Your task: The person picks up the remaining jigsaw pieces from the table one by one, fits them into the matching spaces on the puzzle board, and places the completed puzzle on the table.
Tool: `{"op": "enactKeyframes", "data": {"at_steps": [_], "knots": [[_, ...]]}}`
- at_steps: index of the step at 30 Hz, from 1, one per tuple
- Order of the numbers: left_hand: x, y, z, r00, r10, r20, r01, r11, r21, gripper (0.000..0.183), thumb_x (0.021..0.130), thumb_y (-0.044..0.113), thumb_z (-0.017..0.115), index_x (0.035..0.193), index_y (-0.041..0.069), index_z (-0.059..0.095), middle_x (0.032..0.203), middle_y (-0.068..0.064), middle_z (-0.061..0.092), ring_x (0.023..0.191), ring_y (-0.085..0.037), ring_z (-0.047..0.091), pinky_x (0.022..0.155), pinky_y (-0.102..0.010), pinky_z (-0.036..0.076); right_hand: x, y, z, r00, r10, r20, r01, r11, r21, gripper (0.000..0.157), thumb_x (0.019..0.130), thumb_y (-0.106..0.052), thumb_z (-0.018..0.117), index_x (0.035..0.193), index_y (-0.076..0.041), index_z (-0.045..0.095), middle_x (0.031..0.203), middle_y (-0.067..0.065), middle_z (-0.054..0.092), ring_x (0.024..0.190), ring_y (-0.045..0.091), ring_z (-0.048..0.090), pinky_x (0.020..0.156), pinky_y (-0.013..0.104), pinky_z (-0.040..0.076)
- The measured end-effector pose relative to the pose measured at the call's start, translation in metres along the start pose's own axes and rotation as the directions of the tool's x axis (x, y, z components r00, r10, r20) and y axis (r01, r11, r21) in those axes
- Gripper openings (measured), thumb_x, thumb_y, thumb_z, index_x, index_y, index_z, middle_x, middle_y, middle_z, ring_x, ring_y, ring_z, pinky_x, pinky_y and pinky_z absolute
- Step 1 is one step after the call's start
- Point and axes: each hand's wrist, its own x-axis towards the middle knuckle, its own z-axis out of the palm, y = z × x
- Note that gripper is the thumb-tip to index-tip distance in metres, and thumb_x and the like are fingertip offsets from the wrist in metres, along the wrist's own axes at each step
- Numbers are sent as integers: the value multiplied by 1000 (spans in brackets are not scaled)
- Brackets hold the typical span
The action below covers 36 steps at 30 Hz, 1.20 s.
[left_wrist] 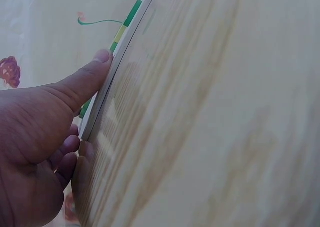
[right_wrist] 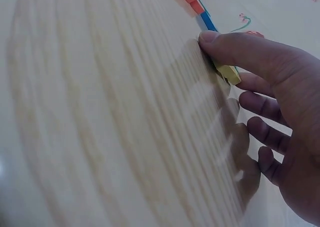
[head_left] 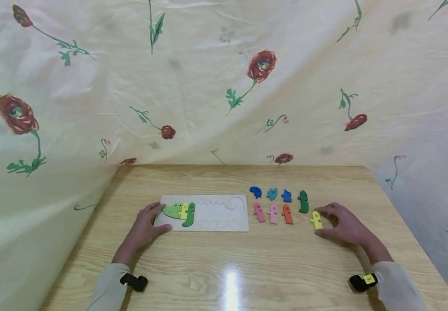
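A white puzzle board lies on the table, its left end filled with a green crocodile head, a yellow piece and a green piece with a foot. My left hand holds that end, thumb at the near edge and fingers at the far corner. In the left wrist view the thumb touches the board's edge. To the right, a yellow puzzle piece is pinched between the thumb and forefinger of my right hand. The right wrist view shows this piece close to the tabletop, partly hidden by the thumb.
Between board and right hand lie loose pieces: a dark green one, blue ones in the back row, pink ones and a red-orange one nearer me. Flowered cloth hangs behind the wooden table and at both sides.
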Motion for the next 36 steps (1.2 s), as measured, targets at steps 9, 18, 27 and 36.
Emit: {"op": "enactKeyframes", "data": {"at_steps": [9,18,27,36], "knots": [[-1,2,0,1000,-9,-4,9,1000,-10,87,85,37,84,155,6,42,163,-19,29,149,-44,24,119,-63,27,-5,-3,1,999,22,-32,-22,1000,6,74,76,-53,87,131,-7,67,114,6,62,99,23,55,81,36,50],[-1,2,0,1000,8,-3,-8,1000,7,87,85,40,83,154,4,43,162,-21,30,147,-46,25,118,-64,28,-8,-10,0,997,1,-78,1,1000,26,69,76,-48,89,129,-8,68,109,4,60,91,20,52,70,27,45],[-2,2,0,1000,3,-1,-3,1000,14,87,86,39,82,155,4,42,163,-22,29,148,-46,25,118,-64,28,-3,-25,-2,993,-22,-113,21,1000,-9,73,75,-51,89,129,-5,68,111,7,62,96,25,58,71,32,49],[-2,2,0,1000,7,-4,-7,1000,5,88,86,40,83,155,5,42,163,-22,29,148,-46,25,118,-64,28,5,-40,-4,993,-24,-116,22,1000,-15,76,75,-51,89,130,-4,67,115,12,62,98,29,58,71,35,49]]}}
